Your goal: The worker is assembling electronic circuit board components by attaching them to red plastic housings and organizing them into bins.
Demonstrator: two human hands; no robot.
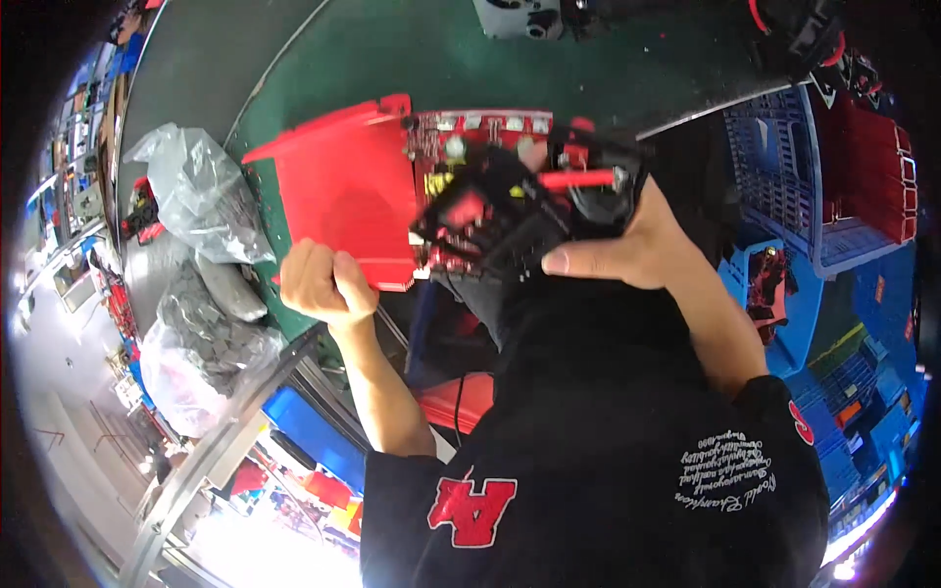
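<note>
The black plastic part (524, 230), an open frame-like piece blurred in places, was in front of you, over the right side of a red ribbed housing (343, 196). You had it in your right grip (627, 245), with the thumb laid along its near side and the other fingers mostly hidden behind it. A short red bar (576, 179) ran across its upper right. Whether the part touched the circuit board (480, 122) behind it, you could not have told from this view.

Your left grip (328, 281) was curled into a fist at the housing's lower left edge; whether it pinched that edge or only rested there could not be told. The housing lay on the green table (421, 64).

Farther out, to your left, a clear plastic bag (201, 196) lay on the table, and a second bag (201, 343), filled with flat grey pieces, sat nearer to you. At the far edge of view stood a silvery part (520, 18). To your right was a blue crate (769, 147) with red trays (872, 162) beside its slotted wall, and nearer, a blue bin (809, 318) containing red and dark pieces.
</note>
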